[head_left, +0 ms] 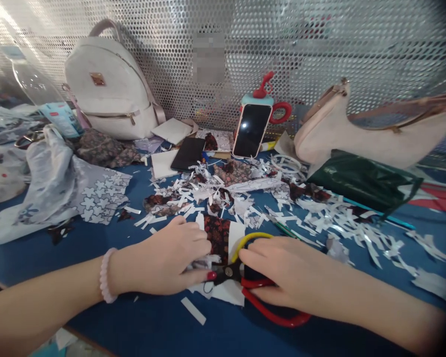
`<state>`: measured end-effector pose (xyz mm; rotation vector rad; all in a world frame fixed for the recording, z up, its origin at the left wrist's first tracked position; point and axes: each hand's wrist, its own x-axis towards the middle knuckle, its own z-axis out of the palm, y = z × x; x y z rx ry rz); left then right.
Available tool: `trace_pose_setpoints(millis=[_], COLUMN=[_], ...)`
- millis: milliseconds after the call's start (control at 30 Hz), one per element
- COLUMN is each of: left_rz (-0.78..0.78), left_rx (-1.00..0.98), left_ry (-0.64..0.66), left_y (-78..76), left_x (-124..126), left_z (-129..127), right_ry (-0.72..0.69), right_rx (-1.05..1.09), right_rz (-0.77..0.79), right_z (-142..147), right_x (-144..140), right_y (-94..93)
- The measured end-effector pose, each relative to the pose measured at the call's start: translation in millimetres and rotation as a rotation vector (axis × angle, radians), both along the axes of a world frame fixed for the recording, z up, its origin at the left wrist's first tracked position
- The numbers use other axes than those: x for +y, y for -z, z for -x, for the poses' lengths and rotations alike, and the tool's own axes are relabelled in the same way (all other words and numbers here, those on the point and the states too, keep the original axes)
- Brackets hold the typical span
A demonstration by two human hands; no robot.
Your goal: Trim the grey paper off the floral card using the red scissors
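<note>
My right hand (278, 263) is closed round the handles of a pair of scissors (293, 317), one handle red and the other yellow. The dark blades point left from their pivot, toward my left thumb. My left hand (167, 258), with a pink bead bracelet (107, 275) at its wrist, pinches a piece of dark red floral fabric (217, 235) with white paper behind it. The fabric lies just above the blades. How far the blades reach under my left fingers is hidden. A white paper strip (193, 311) lies in front, below the blades.
White paper strips (349, 223) and fabric scraps litter the blue table (134, 327). Behind stand a white backpack (104, 89), a propped phone (252, 130) and a pale handbag (371, 134). A green pouch (364, 181) lies right; a plastic bottle (40, 94) and star-patterned fabric (100, 193) lie left.
</note>
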<state>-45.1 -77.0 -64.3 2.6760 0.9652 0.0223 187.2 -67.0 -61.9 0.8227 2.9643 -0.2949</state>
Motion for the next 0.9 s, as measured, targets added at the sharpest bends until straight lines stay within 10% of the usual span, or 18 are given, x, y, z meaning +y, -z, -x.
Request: trace_pose_setpoints(millis=[467,900], left_rz=[-0.169,-0.12], left_rx=[-0.048,-0.019], left_ry=[0.0,-0.014], left_y=[29.6,18.9], left_x=[0,2], left_z=[0,-1], right_ry=[-0.15,-0.144], right_rx=[0.006,-0.01], right_rz=[-0.129,-0.124], right_z=[-1,-3], right_x=[7,5], right_y=[9.3,7.4])
